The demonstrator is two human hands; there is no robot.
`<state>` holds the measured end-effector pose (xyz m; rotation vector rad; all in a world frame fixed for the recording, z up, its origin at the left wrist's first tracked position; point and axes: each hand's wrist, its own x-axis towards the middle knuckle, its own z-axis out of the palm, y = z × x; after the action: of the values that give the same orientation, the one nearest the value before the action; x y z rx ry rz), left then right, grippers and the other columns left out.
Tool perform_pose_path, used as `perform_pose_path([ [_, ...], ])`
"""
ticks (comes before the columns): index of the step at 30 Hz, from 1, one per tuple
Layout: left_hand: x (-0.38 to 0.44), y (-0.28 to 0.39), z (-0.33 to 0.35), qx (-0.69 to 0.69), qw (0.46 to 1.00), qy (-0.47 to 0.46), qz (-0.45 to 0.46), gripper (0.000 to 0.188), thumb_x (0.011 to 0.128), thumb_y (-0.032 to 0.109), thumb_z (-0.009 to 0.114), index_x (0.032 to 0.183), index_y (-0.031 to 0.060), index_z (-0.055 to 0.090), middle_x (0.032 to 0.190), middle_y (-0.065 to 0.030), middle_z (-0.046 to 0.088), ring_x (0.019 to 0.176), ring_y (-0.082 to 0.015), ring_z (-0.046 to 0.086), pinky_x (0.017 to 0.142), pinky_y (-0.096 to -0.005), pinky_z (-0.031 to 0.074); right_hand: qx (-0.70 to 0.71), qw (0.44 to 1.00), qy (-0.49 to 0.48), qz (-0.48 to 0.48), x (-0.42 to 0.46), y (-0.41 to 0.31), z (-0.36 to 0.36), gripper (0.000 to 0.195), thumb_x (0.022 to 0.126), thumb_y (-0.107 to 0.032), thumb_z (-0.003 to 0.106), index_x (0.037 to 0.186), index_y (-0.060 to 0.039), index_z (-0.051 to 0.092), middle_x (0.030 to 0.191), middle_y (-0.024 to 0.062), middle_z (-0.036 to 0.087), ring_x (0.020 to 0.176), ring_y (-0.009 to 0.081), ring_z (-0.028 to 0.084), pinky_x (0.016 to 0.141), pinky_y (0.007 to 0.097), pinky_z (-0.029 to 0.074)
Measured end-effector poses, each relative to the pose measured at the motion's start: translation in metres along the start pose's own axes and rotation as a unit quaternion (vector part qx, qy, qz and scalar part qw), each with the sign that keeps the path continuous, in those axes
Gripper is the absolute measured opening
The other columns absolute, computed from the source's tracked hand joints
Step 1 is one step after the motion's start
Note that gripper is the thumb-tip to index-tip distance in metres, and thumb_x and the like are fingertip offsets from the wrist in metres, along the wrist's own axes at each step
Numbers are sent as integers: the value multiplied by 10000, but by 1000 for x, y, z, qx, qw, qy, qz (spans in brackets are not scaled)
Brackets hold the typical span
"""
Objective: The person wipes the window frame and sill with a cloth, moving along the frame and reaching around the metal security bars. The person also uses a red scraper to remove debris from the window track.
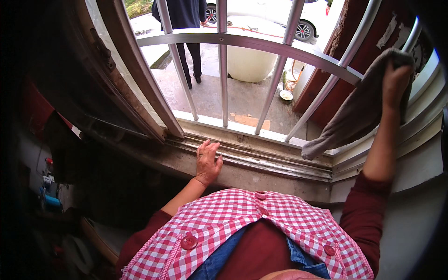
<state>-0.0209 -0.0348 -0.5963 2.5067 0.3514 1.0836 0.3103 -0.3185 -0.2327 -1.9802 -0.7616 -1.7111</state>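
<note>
My right hand (397, 82), raised at the right side of the window, grips a bunched grey-brown cloth (353, 105). The cloth hangs down towards the window's lower right corner and covers part of the metal bars there. My left hand (208, 161) rests on the edge of the sliding-window track (266, 161), fingers slightly apart and holding nothing. Dirt marks the track and the sill (245, 176). Beyond the track stands a window grille of silvery bars (224, 84) with a curved crossbar (252, 45).
Left of the opening is a window sash with a brown frame (140, 70). Outside, a person in dark clothes (182, 17) stands near a large pale tub (250, 63). A white car (259, 12), an orange hose (290, 84) and a bowl (286, 95) are also there.
</note>
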Motion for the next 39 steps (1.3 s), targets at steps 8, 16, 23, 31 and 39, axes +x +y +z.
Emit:
perform_pose_path([
  [8, -1, -4, -1, -38, 999, -6, -6, 441, 754, 120, 584, 1180, 41, 500, 1140, -136, 540, 1201, -338, 405, 1019, -464, 270, 10, 995, -96, 31, -40, -15, -13, 373, 873, -134, 555, 1142, 55, 378, 1088, 249, 539, 1020, 393, 552, 854, 424, 472],
  [16, 2, -3, 3, -74, 997, 31, 0, 427, 753, 122, 584, 1166, 41, 516, 1124, -137, 553, 1187, -336, 421, 1019, -461, 277, 15, 990, 17, -143, -89, -1, -38, 257, 842, -26, 408, 1059, 13, 540, 1075, 184, 559, 1043, 328, 528, 960, 423, 378],
  [23, 0, -3, 1, -76, 997, 26, -14, 433, 755, 130, 584, 1173, 44, 510, 1124, -140, 543, 1171, -350, 428, 1020, -469, 279, 171, 973, -147, -41, -76, -127, 0, 541, 883, -264, 538, 1318, 9, 368, 1300, 241, 422, 1225, 388, 385, 1041, 427, 288],
  [31, -3, 0, -2, -80, 996, 38, -27, 428, 771, 151, 584, 1178, 42, 511, 1134, -140, 539, 1172, -344, 428, 1019, -465, 271, 14, 947, -160, -279, -19, -191, -6, 113, 840, -175, 612, 876, -74, 647, 722, 120, 624, 655, 312, 596, 615, 379, 476],
  [39, 2, 3, -8, -54, 998, 19, -17, 429, 755, 113, 589, 1170, 40, 507, 1100, -155, 554, 1152, -361, 444, 991, -450, 322, 127, 975, -24, -182, -61, -184, 9, 265, 840, -153, 606, 1099, -100, 595, 995, 111, 623, 950, 289, 593, 879, 389, 447],
])
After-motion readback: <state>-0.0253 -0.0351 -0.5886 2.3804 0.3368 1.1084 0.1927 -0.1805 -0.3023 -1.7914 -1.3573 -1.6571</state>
